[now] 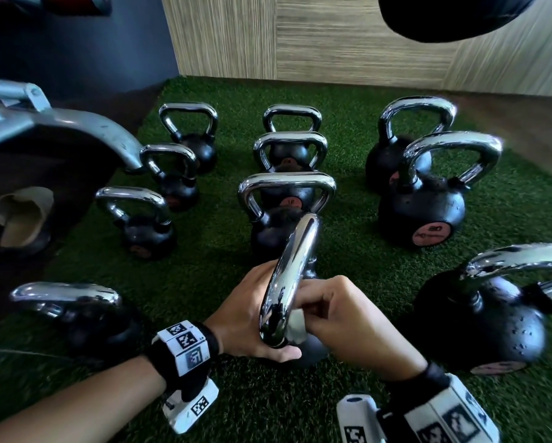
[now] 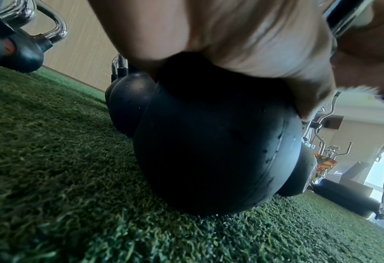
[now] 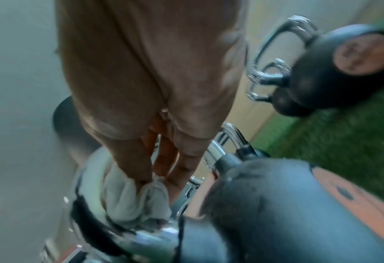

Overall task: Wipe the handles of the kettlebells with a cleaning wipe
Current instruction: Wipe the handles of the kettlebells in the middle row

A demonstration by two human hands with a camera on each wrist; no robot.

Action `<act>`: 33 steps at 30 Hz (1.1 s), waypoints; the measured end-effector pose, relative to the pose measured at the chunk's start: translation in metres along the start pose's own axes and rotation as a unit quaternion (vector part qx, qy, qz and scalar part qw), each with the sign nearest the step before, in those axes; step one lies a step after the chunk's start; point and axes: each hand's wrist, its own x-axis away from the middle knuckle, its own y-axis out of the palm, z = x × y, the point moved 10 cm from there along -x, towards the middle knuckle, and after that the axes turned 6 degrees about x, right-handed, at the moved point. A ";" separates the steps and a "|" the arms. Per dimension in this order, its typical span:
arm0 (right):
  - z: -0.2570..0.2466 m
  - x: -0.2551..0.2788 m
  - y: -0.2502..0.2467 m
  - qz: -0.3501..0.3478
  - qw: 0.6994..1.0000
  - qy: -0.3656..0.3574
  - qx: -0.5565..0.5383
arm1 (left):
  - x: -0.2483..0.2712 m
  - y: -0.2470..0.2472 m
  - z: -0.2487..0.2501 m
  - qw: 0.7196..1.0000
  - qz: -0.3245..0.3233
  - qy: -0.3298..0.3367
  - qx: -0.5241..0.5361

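Observation:
The nearest kettlebell stands on the turf with its chrome handle (image 1: 292, 273) edge-on to me. My left hand (image 1: 252, 318) wraps the near foot of that handle, thumb underneath, palm on top of the black bell (image 2: 208, 142). My right hand (image 1: 329, 311) pinches a crumpled white wipe (image 1: 296, 326) against the handle's near leg from the right. In the right wrist view the fingertips (image 3: 141, 176) press the wipe (image 3: 130, 197) onto the chrome just above the bell (image 3: 276, 204). Most of the wipe is hidden in the head view.
Several other chrome-handled kettlebells stand in rows on the green turf (image 1: 204, 251). A big one (image 1: 479, 318) sits close on the right, another (image 1: 76, 311) on the left. A weight plate (image 1: 44, 174) looms at left. A wood-panel wall (image 1: 300, 36) closes the back.

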 end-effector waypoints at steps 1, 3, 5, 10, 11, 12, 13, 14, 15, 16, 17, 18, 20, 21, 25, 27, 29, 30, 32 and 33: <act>0.003 0.003 0.000 0.003 0.998 0.016 -0.060 | 0.000 0.000 -0.002 1.000 0.002 0.000 0.004; 0.008 0.007 -0.001 0.020 0.978 0.049 -0.202 | 0.000 0.001 -0.002 1.000 0.003 0.004 0.006; 0.012 0.005 0.003 0.032 0.940 0.087 -0.328 | 0.000 0.001 -0.004 1.000 0.011 0.000 0.017; 0.035 -0.010 -0.010 0.112 0.871 0.171 -0.446 | 0.000 0.001 -0.008 0.998 0.022 -0.002 0.054; 0.035 -0.010 -0.011 0.112 0.870 0.173 -0.448 | 0.001 0.002 -0.010 0.997 0.016 -0.007 0.069; 0.033 -0.009 -0.009 0.104 0.874 0.169 -0.444 | 0.002 0.004 -0.012 0.997 0.009 -0.012 0.078; 0.029 -0.008 -0.007 0.095 0.882 0.164 -0.432 | 0.002 0.005 -0.013 0.997 0.005 -0.014 0.078; 0.026 -0.007 -0.006 0.094 0.892 0.158 -0.414 | 0.002 0.005 -0.014 0.997 0.005 -0.018 0.076; 0.024 -0.007 -0.008 0.106 0.900 0.154 -0.394 | 0.002 0.004 -0.014 0.997 0.009 -0.023 0.075; 0.025 -0.009 -0.014 0.132 0.906 0.156 -0.372 | 0.001 0.003 -0.014 0.997 0.015 -0.023 0.070; 0.029 -0.012 -0.022 0.168 0.908 0.161 -0.348 | 0.001 0.002 -0.013 0.998 0.020 -0.019 0.060; 0.035 -0.015 -0.033 0.208 0.908 0.169 -0.323 | 0.001 0.002 -0.011 0.998 0.022 -0.014 0.049; 0.043 -0.019 -0.050 0.274 0.901 0.177 -0.287 | 0.000 0.000 -0.010 0.999 0.024 -0.016 0.036; 0.044 -0.021 -0.055 0.294 0.901 0.177 -0.267 | -0.001 0.000 -0.009 0.999 0.024 -0.018 0.034; 0.040 -0.014 -0.062 0.344 0.914 0.155 -0.150 | -0.001 -0.001 -0.007 0.999 0.019 -0.023 0.028; 0.035 -0.009 -0.065 0.370 0.911 0.148 -0.106 | 0.000 -0.001 -0.009 0.999 0.014 -0.032 0.024; 0.032 -0.009 -0.070 0.397 0.903 0.149 -0.068 | -0.001 -0.001 -0.008 0.999 0.009 -0.040 0.021; 0.032 -0.010 -0.073 0.408 0.898 0.153 -0.055 | -0.001 -0.001 -0.007 0.999 0.006 -0.043 0.026; 0.035 -0.011 -0.077 0.430 0.886 0.169 -0.035 | -0.001 -0.001 -0.003 0.998 -0.003 -0.043 0.040; 0.038 -0.011 -0.079 0.438 0.881 0.178 -0.026 | -0.001 0.000 -0.002 0.998 -0.007 -0.043 0.049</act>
